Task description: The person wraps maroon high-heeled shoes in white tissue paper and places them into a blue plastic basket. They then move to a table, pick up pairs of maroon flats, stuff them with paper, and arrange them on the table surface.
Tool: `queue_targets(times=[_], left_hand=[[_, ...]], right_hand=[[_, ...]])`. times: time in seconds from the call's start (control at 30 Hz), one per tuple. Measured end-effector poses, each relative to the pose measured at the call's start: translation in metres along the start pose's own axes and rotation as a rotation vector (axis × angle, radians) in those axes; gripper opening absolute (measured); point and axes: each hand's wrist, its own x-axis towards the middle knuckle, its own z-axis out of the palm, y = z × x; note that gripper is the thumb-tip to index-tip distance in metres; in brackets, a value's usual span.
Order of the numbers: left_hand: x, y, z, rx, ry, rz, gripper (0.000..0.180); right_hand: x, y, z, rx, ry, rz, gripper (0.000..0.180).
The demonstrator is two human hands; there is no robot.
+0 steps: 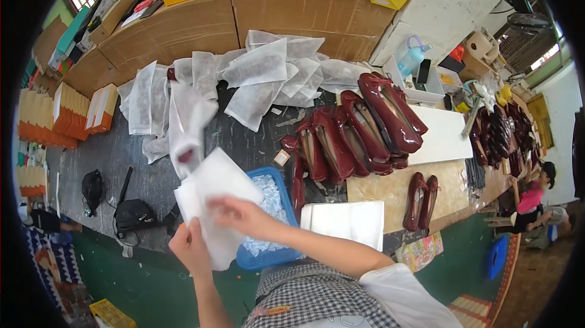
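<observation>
My left hand (pixel 190 246) grips the lower edge of a white fabric shoe bag (pixel 210 191) held up over the table. My right hand (pixel 241 213) is blurred and lies across the front of the same bag, fingers on its cloth. Just behind it another white bag (pixel 186 124) stands up with a dark red shoe showing inside. A blue tray (pixel 274 253) of small clear packets sits under my right forearm. Rows of glossy dark red flat shoes (pixel 356 130) lie to the right.
A heap of white bags (pixel 262 69) covers the far table. A stack of white sheets (pixel 347 218) lies beside the tray, with a pair of red shoes (pixel 421 200) further right. Cardboard panels (pixel 183 26), coloured boxes, black pouches (pixel 131 213) at left; a person (pixel 536 197) sits far right.
</observation>
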Motion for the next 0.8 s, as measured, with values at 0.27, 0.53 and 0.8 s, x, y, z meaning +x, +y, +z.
queue_targets(times=[0.27,0.53,0.8], left_hand=[[-0.007,-0.026,0.034,-0.260,-0.092,-0.246,0.030],[-0.007,-0.021,0.079,0.220,-0.360,0.182,0.023],[0.004,-0.047,0.083,0.455,-0.327,0.204,0.029]], right_hand=[[-0.058,-0.001,-0.102,-0.648,0.138,0.170,0.012],[-0.057,-0.014,-0.247,-1.821,0.430,0.203,0.062],[-0.128,-0.120,-0.127,-0.946,-0.293,0.245,0.053]])
